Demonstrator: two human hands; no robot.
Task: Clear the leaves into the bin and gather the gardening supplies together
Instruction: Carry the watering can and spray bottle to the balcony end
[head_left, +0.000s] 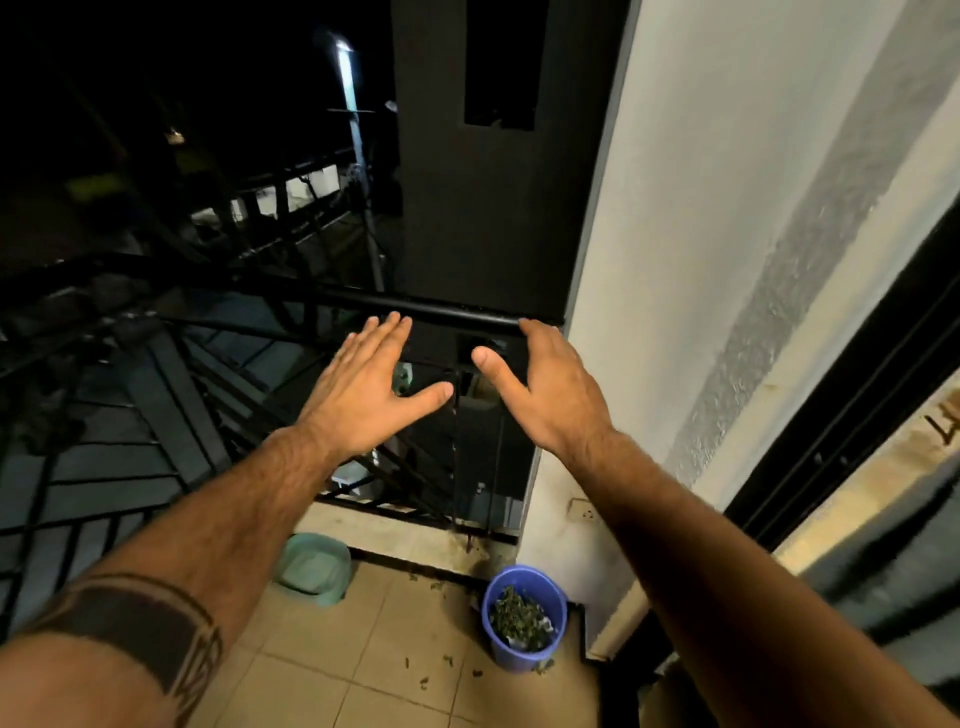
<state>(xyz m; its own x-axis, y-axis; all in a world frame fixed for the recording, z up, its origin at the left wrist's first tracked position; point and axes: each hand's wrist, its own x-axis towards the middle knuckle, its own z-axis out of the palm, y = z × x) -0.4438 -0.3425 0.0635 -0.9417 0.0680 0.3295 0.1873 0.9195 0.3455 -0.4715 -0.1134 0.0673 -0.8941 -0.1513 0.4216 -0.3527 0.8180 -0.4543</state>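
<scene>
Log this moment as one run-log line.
left hand open, empty | right hand open, empty | both raised near railing | bin holds leaves | scraps on floor

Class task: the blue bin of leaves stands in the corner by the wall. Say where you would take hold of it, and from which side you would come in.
Grip the blue bin by its open rim on the side facing the tiled floor, coming from above. It stands upright, leaves fill the middle, and the white wall probably blocks the far side. No handle shows.
</scene>
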